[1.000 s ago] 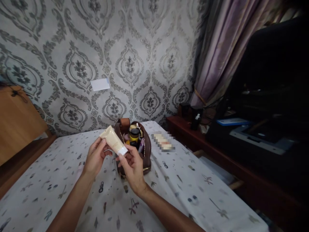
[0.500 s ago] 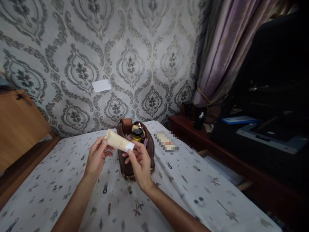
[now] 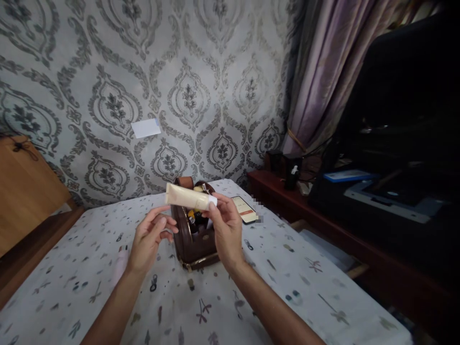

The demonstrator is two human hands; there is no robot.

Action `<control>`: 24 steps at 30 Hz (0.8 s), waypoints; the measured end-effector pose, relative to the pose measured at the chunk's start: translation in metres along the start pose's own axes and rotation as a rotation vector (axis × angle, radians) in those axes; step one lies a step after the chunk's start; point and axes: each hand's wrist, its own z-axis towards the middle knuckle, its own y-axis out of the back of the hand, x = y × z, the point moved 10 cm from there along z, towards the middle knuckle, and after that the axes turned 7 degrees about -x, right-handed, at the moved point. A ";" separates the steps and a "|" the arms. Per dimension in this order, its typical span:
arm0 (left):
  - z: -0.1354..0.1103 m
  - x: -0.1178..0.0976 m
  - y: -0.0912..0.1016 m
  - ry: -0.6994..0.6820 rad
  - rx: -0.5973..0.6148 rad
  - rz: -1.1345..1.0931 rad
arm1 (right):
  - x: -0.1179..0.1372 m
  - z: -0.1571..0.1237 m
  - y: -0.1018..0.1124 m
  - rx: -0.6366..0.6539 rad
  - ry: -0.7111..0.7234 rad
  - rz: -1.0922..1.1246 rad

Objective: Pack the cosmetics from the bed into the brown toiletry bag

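A pale yellow squeeze tube (image 3: 187, 197) with a white cap is pinched at its cap end by my right hand (image 3: 226, 223). It lies almost level in the air above an open brown bag (image 3: 196, 244). My left hand (image 3: 153, 235) is just below and left of the tube, apart from it, with fingers loosely curled and parted and nothing in them. Inside the bag, small items with yellow and dark parts show, partly hidden by the tube and my right hand. The bag stands on a white patterned sheet.
A phone (image 3: 245, 210) with a lit screen lies right of the bag. Left of it, a pale pink item (image 3: 120, 263) is partly behind my left forearm. A dark red shelf (image 3: 264, 179) with a black bottle (image 3: 292, 177) runs along the right; a wooden panel (image 3: 28, 191) stands at left.
My left hand has let go of the tube's crimped end. My right hand has carried the tube right and slightly up, turning it closer to level.
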 end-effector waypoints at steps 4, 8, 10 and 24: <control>-0.004 0.000 -0.007 -0.105 0.042 0.230 | 0.011 0.014 0.013 -0.044 0.042 0.008; -0.016 -0.010 -0.029 -0.381 0.157 0.675 | 0.017 0.024 0.023 -0.058 0.061 -0.045; -0.025 -0.015 -0.041 -0.537 0.202 0.852 | 0.019 0.028 0.027 -0.052 0.087 -0.073; -0.032 -0.017 -0.052 -0.711 0.220 1.010 | 0.024 0.041 0.014 0.108 0.307 -0.391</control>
